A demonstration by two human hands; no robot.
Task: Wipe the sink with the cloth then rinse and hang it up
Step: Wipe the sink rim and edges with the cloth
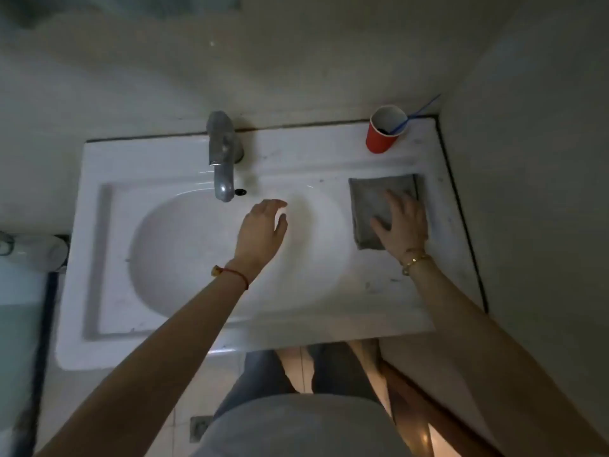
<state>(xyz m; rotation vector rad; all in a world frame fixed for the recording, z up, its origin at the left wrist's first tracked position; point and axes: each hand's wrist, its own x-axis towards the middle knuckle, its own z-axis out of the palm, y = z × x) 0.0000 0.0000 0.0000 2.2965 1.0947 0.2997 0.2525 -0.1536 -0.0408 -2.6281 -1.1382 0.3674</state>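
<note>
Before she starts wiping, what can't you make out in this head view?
- Cloth: right hand covers its near right part.
- Basin drain: left hand and forearm may hide it.
- Red cup: contents too dark.
- Hanging spot: none in frame.
- Tap: no water visible; dim light.

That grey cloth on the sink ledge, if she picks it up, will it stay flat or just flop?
It will probably flop: the cloth looks like soft folded fabric, lying flat under the right hand. The fold may fall open when lifted. It is likely light, though whether it is wet cannot be told. It should slide easily on the glossy sink.
</note>
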